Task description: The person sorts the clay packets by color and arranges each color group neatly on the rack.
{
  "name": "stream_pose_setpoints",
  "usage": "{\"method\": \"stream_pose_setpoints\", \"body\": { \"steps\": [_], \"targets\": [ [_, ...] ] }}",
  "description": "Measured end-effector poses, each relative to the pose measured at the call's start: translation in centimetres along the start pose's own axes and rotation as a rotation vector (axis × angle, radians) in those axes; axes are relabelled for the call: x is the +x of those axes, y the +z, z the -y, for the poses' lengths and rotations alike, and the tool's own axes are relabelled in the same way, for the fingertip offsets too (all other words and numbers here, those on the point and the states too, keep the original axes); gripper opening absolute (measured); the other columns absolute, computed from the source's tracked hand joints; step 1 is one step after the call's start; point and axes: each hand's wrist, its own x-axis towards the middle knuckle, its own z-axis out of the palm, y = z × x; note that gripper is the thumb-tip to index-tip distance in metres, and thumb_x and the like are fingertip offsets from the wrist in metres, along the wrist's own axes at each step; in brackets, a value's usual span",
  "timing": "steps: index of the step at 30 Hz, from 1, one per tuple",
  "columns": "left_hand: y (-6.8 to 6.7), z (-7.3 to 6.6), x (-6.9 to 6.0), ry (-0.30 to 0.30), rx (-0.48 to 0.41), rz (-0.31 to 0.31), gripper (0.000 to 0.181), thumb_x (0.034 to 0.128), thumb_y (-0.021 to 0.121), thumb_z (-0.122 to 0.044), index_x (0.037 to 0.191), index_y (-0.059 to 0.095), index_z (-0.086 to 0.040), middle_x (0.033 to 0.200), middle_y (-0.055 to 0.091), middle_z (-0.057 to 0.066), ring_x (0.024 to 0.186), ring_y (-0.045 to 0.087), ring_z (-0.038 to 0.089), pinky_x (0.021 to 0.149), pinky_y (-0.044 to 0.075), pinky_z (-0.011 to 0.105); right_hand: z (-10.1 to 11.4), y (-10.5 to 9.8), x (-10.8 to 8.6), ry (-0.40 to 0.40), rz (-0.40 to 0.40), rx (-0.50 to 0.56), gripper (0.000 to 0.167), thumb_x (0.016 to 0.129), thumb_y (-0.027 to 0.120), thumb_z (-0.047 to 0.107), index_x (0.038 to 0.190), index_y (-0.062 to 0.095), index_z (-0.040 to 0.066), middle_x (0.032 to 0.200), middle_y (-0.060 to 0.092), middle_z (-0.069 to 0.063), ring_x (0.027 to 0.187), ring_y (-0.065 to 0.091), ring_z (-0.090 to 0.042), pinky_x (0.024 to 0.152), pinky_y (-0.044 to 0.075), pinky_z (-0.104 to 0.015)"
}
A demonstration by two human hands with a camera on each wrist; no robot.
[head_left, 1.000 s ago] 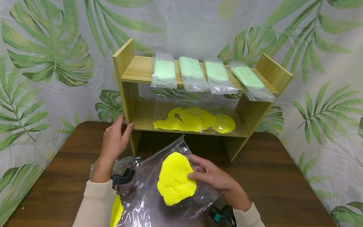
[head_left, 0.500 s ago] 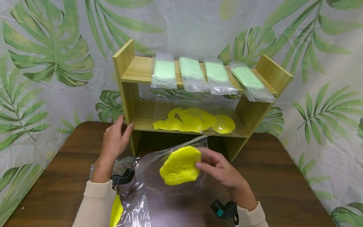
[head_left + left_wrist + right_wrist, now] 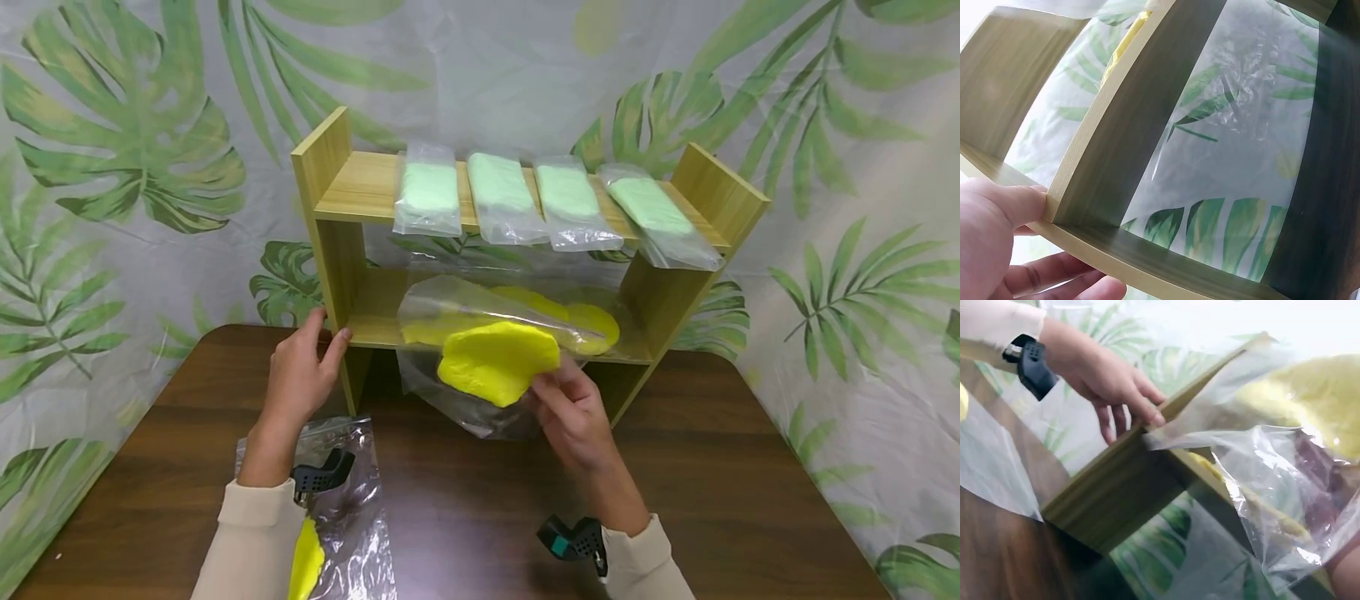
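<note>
My right hand pinches a clear zip bag with a flat yellow piece of clay in it. That bag hangs tilted before the lower board of the wooden shelf. In the right wrist view the bag is blurred and partly hides the shelf. My left hand grips the shelf's left side panel. Thumb and fingers lie on either side of the panel's edge in the left wrist view, where the hand shows in part. Behind the held bag, bagged yellow clay lies on the lower board, partly hidden.
Several bags of pale green clay lie along the top board, their ends overhanging its front edge. Another clear bag with yellow clay lies on the dark wooden table, partly under the left forearm. A leaf-print cloth hangs behind.
My right hand has lifted the bag of yellow clay from above the table up and forward to the lower board's front. The left hand stays on the side panel.
</note>
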Motion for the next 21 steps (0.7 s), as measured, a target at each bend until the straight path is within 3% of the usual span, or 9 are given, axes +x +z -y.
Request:
{"method": "stream_pose_setpoints", "body": {
  "steps": [5,8,14,21],
  "targets": [
    [0.0,0.0,0.0,0.003,-0.004,0.000,0.038,0.1012,0.050,-0.030,0.125,0.051,-0.001,0.094,0.068,0.021,0.080,0.066,0.036,0.069,0.048,0.054,-0.4,0.4,-0.4,0.316,-0.186,-0.170,0.048,0.099,0.046,-0.003,0.146,0.039,0.006,0.125,0.055,-0.009,0.094,0.060,-0.017,0.082,0.052,-0.026],
    [0.0,0.0,0.0,0.005,-0.002,-0.001,0.039,0.1013,0.050,-0.030,0.127,0.050,0.000,0.094,0.068,0.022,0.080,0.066,0.037,0.069,0.048,0.054,-0.4,0.7,-0.4,0.448,-0.242,-0.237,0.055,0.098,0.051,0.003,0.149,0.033,0.006,0.117,0.054,-0.010,0.081,0.058,-0.015,0.073,0.052,-0.022],
    [0.1,0.0,0.0,-0.003,-0.005,0.002,0.040,0.1012,0.050,-0.030,0.128,0.050,-0.001,0.097,0.068,0.023,0.082,0.066,0.037,0.069,0.049,0.054,-0.2,1.2,-0.5,0.546,-0.266,-0.087,0.047,0.099,0.050,0.006,0.144,0.036,0.002,0.106,0.058,-0.006,0.081,0.058,-0.013,0.072,0.051,-0.021],
    [0.0,0.0,0.0,-0.001,-0.008,0.003,0.039,0.1012,0.050,-0.030,0.127,0.050,-0.001,0.097,0.068,0.023,0.083,0.066,0.037,0.069,0.049,0.053,0.1,1.6,-0.4,0.559,-0.317,0.063,0.013,0.099,0.048,0.003,0.111,0.053,0.004,0.085,0.053,-0.001,0.069,0.048,-0.010,0.063,0.044,-0.016]
  ]
}}
